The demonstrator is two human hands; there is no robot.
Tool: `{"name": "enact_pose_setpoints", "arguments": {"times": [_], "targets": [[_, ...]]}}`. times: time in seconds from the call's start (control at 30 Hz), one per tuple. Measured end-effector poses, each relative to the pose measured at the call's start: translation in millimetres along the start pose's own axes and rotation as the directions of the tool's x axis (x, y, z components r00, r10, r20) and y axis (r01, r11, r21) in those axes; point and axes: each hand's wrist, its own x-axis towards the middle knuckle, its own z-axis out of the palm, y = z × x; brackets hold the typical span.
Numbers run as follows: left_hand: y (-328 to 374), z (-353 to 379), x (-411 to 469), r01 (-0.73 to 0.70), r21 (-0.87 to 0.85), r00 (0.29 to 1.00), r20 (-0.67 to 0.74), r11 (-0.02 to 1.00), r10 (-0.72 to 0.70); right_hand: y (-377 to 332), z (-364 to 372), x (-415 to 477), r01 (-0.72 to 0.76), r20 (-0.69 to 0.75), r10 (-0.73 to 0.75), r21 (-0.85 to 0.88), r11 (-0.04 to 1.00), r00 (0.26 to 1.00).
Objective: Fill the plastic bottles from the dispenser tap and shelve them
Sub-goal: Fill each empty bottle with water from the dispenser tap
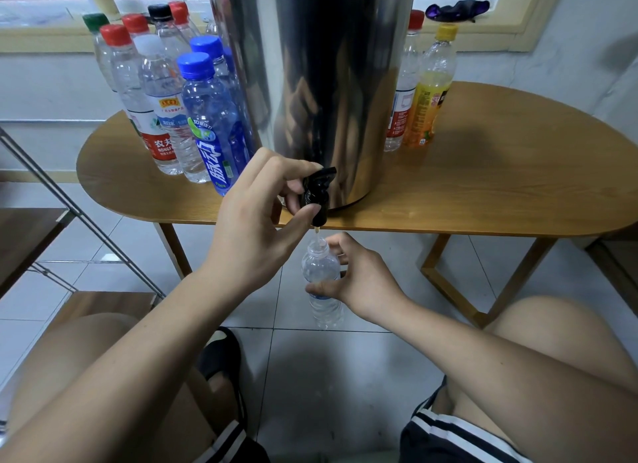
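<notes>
The plastic bottle [321, 276] hangs uncapped just below centre frame, under the black tap [316, 193]; our right hand [362, 283] curls round it, our left hand [255, 231] pinches the tap. Above, the steel dispenser [310, 65] stands on the table [500, 193], capped bottles [165, 93] upper left.

wooden desk [500, 186]: steel dispenser [321, 83] centre, capped bottle cluster [165, 93] left, two bottles [419, 93] right.

Dispenser [328, 83] on table [500, 186], bottle cluster [203, 128] at its left, two bottles [426, 100] at its right
</notes>
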Motion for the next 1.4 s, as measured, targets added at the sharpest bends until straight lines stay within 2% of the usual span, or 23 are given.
{"name": "enact_pose_setpoints", "arguments": {"times": [1.4], "targets": [[-0.1,-0.4,0.2,-0.001,0.005,1.0,-0.003,1.0,0.001,-0.7,-1.4,-0.1,0.009,0.004,-0.009,-0.022,1.0,1.0]]}}
